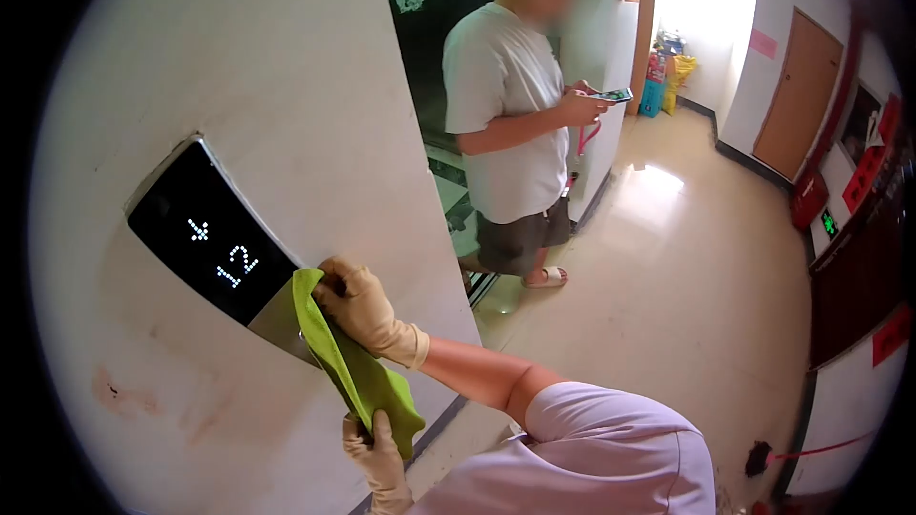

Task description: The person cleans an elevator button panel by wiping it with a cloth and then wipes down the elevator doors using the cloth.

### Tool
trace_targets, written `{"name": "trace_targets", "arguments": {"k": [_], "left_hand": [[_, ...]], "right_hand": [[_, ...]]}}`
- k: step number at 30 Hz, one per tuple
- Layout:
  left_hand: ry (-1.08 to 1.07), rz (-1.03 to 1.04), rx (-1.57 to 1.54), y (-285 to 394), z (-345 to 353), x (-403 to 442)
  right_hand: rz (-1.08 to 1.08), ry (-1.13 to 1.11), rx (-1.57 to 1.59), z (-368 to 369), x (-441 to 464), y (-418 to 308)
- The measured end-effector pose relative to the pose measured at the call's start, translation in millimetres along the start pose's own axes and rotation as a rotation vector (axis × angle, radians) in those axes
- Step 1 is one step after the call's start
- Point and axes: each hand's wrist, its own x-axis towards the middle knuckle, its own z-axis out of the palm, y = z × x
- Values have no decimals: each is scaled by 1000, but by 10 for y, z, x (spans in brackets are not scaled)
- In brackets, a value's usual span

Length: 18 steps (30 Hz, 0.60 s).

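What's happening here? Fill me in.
Someone in pale gloves has a green cloth in both hands, up against or just in front of the lower part of a wall panel lit with an arrow and "12". The right hand grips the cloth's upper end, by the panel, and the left hand its lower end. Beyond the wall's edge, another person stands holding a phone.

One gloved right hand (364, 310) and one gloved left hand (379, 463) near, two in all; one green cloth (358, 362); one black display (181, 198) at left, with two lit digits (244, 260) and one lit arrow (197, 230); one person (506, 105) farther off, one phone (615, 95); one yellow bag (678, 78), one wooden door (797, 100) and one pink sheet (762, 43) far right; one green sign (828, 222) at right
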Motion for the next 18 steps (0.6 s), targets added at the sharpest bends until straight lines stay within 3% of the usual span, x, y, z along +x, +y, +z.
{"name": "trace_targets", "arguments": {"k": [6,9,11,13,16,17,18], "left_hand": [[-50,-22,28,189,55,-12],[-1,-74,-17,428,194,-15],[-27,-67,10,361,134,-21],[-48,-79,10,328,43,-80],[-11,-175,-101,329,-64,-82],[-25,-252,-199,340,-85,-73],[5,-258,-192,322,-82,-51]], "right_hand": [[21,-66,-148,-28,14,-308],[-132,128,-98,-88,75,-380],[106,-5,-204,-343,-28,-467],[23,-66,78,-665,-195,-169],[513,-89,19,-1107,-476,-62],[532,-117,31,-1117,-580,-2],[702,-95,154,-1121,-654,53]]}}
